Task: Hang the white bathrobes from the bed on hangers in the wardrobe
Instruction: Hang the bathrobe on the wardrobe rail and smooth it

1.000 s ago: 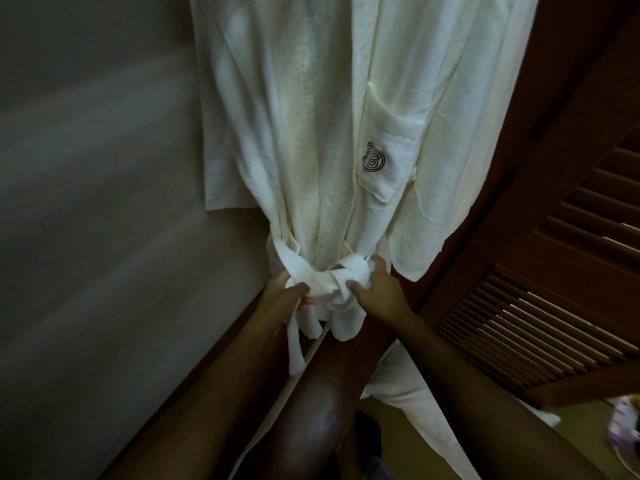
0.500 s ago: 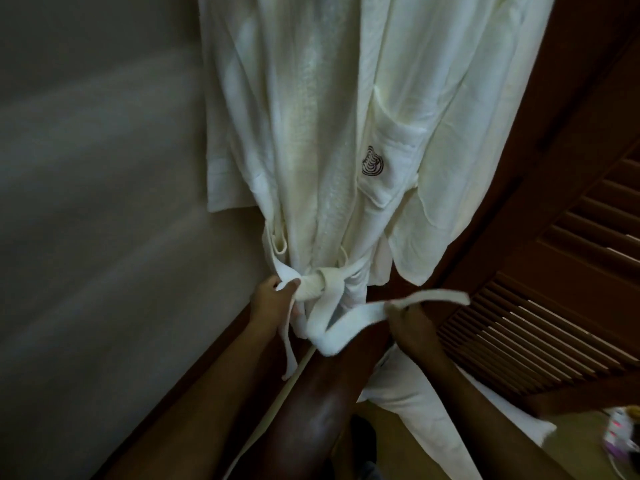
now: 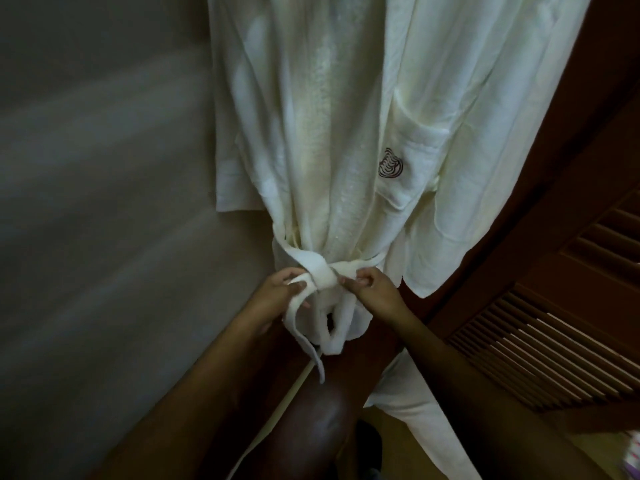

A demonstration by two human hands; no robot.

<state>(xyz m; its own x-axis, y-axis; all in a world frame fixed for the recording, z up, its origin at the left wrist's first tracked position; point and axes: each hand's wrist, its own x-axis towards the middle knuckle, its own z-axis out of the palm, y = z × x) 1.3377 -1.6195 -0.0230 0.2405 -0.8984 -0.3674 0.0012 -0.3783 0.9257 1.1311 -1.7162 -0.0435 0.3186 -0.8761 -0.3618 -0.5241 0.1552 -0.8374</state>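
Observation:
A white bathrobe [image 3: 346, 133] hangs in front of me, filling the upper middle of the view; its hanger is out of frame. A dark logo [image 3: 390, 167] marks its chest pocket. The white belt [image 3: 323, 277] is wrapped round the robe's waist and crossed into a knot. My left hand [image 3: 280, 297] grips the belt's left strand beside the knot. My right hand [image 3: 372, 292] pinches the right strand just right of the knot. Loose belt ends [image 3: 332, 334] dangle below my hands.
A pale wall [image 3: 104, 220] runs along the left. A dark wooden louvred wardrobe door [image 3: 554, 323] stands on the right. The robe's lower part [image 3: 415, 420] trails down toward the floor at lower right, behind a dark wooden edge [image 3: 311, 427].
My right hand had pulled a belt end out to the right; now it is back at the knot. The belt is drawn tighter round the robe's waist.

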